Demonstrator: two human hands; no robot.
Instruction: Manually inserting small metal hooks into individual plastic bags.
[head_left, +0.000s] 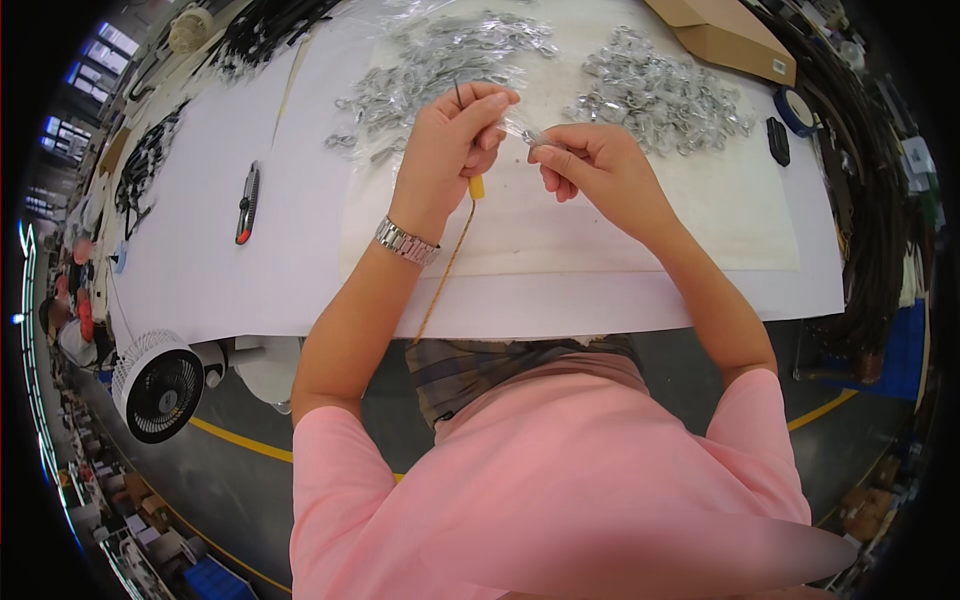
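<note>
Both hands are raised just above the white table (600,300), close together over its middle. The left hand (450,140) is closed around a thin dark pin or tool tip that stands up between thumb and fingers; a small yellow sleeve (477,187) hangs just below the fist, and a tan cord (445,270) runs from it down toward the person's lap. The right hand (590,160) is pinched shut on a small clear bag (527,133) that appears to hold a metal piece, and the bag touches the left fingertips. In my judgement the step in hand is the joining or threading of cord end and bagged piece; the next move would call for a steady pinch on both sides and fine alignment of the tip with the opening, as both parts are small and the bag is slippery. Count: two heaps of bagged metal hooks, the left heap (440,70) just beyond the left hand, the right heap (660,95) just beyond the right hand; single pieces are too many and too blurred to count. One box cutter (247,203) lies well to the left, one cardboard box (725,35) at the far right, one small white fan (157,385) below the table edge, one wristwatch (406,241) on the left wrist.
</note>
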